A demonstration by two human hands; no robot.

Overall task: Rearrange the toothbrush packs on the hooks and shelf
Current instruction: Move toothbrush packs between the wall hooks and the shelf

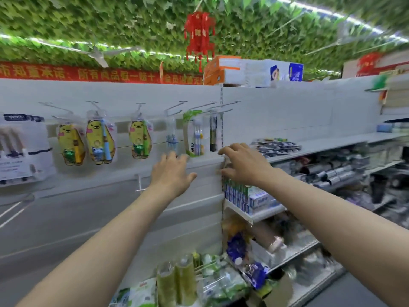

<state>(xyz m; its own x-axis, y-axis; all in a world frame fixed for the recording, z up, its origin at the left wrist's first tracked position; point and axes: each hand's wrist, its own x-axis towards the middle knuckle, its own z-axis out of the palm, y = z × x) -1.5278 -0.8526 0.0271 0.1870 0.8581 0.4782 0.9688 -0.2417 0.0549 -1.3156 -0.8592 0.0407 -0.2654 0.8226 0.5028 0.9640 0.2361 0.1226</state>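
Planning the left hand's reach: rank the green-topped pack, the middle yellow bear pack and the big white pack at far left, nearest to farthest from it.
From the left hand:
1. Green-topped pack, just above and right.
2. Middle yellow bear pack, further left.
3. Big white pack, far left edge.

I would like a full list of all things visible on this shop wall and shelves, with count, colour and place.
bear-shaped toothbrush packs: three, yellow, hanging on hooks at left
green-topped toothbrush pack: one, green and white, on a hook right of centre
dark toothbrush pack: one, black, rightmost hook
flat packs: a pile, dark, on the white shelf
toothpaste boxes: a row, blue and white, lower shelf
lantern: one, red, hanging from the leafy ceiling
left hand: open, empty, below the hooks
right hand: open, at the shelf edge
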